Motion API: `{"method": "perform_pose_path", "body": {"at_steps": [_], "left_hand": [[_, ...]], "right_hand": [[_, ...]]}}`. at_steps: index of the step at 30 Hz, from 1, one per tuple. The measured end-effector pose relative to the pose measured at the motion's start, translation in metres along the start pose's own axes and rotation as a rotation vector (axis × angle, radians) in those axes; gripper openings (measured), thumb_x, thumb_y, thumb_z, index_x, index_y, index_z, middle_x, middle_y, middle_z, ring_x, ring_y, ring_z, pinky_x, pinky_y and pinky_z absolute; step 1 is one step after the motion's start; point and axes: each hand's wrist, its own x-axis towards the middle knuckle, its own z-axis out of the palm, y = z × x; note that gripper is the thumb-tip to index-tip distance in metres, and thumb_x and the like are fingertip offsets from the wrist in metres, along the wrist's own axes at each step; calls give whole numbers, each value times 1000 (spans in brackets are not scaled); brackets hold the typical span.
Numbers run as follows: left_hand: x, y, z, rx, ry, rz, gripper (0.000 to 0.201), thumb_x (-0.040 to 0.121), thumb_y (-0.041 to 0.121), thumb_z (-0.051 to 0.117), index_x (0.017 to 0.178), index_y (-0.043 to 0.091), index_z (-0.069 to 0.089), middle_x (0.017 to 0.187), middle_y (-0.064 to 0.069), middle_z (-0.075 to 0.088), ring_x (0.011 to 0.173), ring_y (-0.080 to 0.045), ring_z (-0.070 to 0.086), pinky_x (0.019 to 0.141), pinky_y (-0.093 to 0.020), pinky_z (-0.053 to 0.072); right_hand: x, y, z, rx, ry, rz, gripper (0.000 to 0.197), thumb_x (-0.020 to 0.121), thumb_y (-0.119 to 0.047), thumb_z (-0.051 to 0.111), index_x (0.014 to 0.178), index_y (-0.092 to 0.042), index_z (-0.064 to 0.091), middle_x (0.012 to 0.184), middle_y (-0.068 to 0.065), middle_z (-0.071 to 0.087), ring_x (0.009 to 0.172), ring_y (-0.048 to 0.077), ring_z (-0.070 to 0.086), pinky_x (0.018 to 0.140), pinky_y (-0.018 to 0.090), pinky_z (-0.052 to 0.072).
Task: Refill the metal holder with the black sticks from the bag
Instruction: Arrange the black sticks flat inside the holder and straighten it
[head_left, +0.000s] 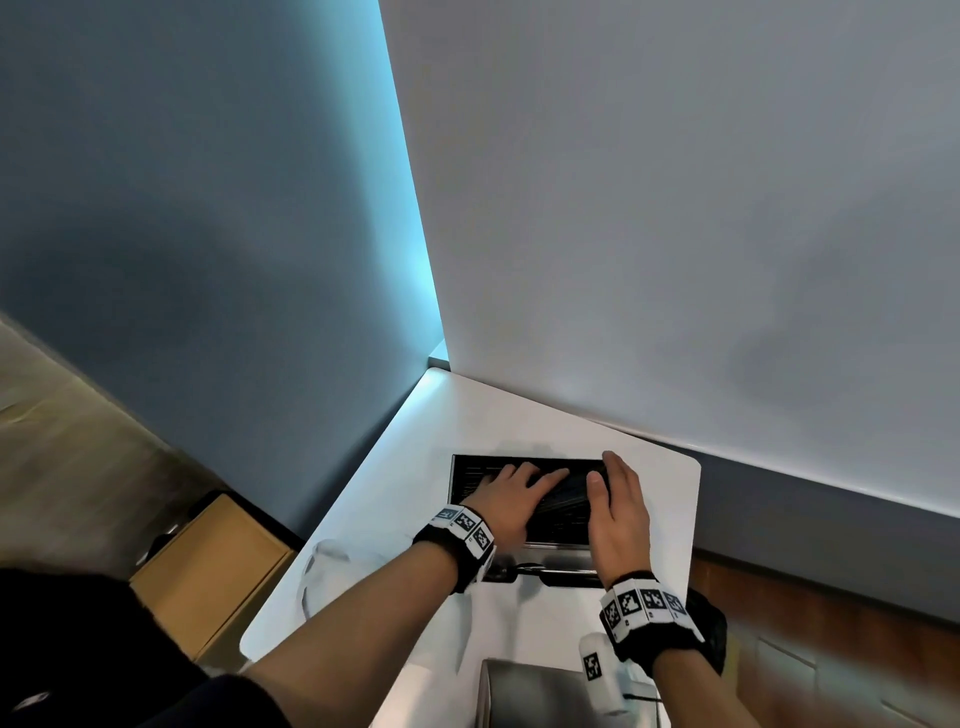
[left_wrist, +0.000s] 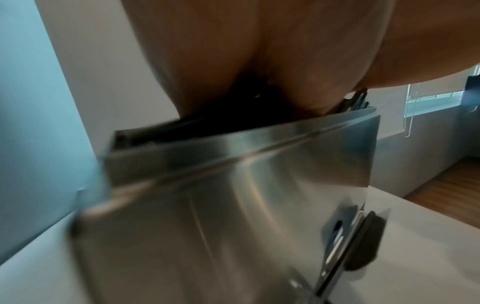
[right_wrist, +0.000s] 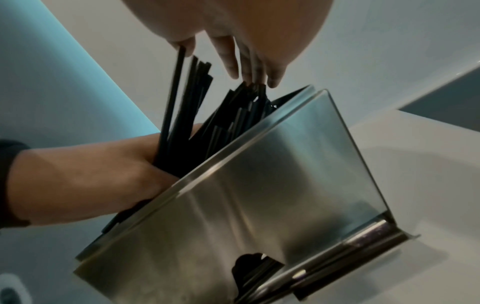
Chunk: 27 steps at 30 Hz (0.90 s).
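Observation:
The metal holder (head_left: 556, 543) stands on the white table (head_left: 415, 441), its top open and full of black sticks (head_left: 569, 496). My left hand (head_left: 506, 499) lies in the opening. In the right wrist view it is wrapped round a fanned bundle of the black sticks (right_wrist: 182, 98) that leans out over the holder's (right_wrist: 259, 195) rim. My right hand (head_left: 618, 504) is at the holder's right end, with straight fingers (right_wrist: 228, 59) touching the stick tips. In the left wrist view my palm (left_wrist: 233, 51) covers the holder's (left_wrist: 233, 205) mouth.
A clear plastic bag (head_left: 322, 566) lies on the table left of my left forearm. A metal lid (head_left: 530, 691) lies near the front edge. A cardboard box (head_left: 208, 577) stands on the floor to the left. Walls close in behind the holder.

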Motion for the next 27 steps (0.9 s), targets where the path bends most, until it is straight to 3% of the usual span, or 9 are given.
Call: {"method": "perform_pose_path", "body": {"at_steps": [6,8,11,15,18,21,23,27], "left_hand": [[0,9,3,-9,76,89,94,78,6,62,159,30,20,153,-14,33,136,-34,36,116,-47,32],[-1,3,8,-49,106,117,85,85,20,66,158,30,24,155,-13,33,138,-33,36,119,-45,30],[-7,-7,16,-114,159,116,80,91,55,60,159,30,25,156,-7,31,141,-29,34,121,-41,28],[-16,-18,23,-107,202,51,102,79,78,54,160,25,22,159,-5,27,146,-26,27,124,-44,22],[-16,-16,30,-39,206,4,116,73,81,58,161,21,15,161,-4,24,151,-22,19,126,-49,13],[-15,-13,37,19,222,-22,121,70,82,63,160,20,13,161,-3,24,151,-20,19,126,-50,11],[-15,-13,38,28,234,-33,121,69,83,62,160,18,14,160,-3,25,151,-20,21,126,-49,12],[-18,-10,36,53,237,-20,114,70,80,61,156,16,23,149,-3,38,141,-22,34,124,-46,20]], "right_hand": [[-5,6,4,-53,-69,32,50,103,-36,41,147,-13,41,154,1,36,141,13,33,112,20,20],[-9,11,7,-113,-129,-2,49,103,-35,42,146,-12,41,154,2,36,140,12,33,111,18,19],[-10,16,5,-182,-121,-34,47,104,-31,41,145,-11,42,154,3,37,140,14,35,110,17,20],[-7,25,8,-388,-199,-146,44,103,-25,44,143,-8,45,152,5,37,138,18,37,110,20,25],[-2,26,9,-492,-203,-215,39,99,-18,50,135,-4,54,146,11,45,133,24,42,113,31,33],[3,13,11,-596,-113,-412,36,93,-15,48,120,1,63,128,16,58,118,27,48,106,45,44],[7,0,13,-627,-144,-497,41,89,-21,40,113,0,66,117,14,63,108,28,53,100,46,47],[20,-3,23,-717,-282,-525,42,90,-25,34,103,-4,69,104,12,66,95,31,61,94,43,50]]}}
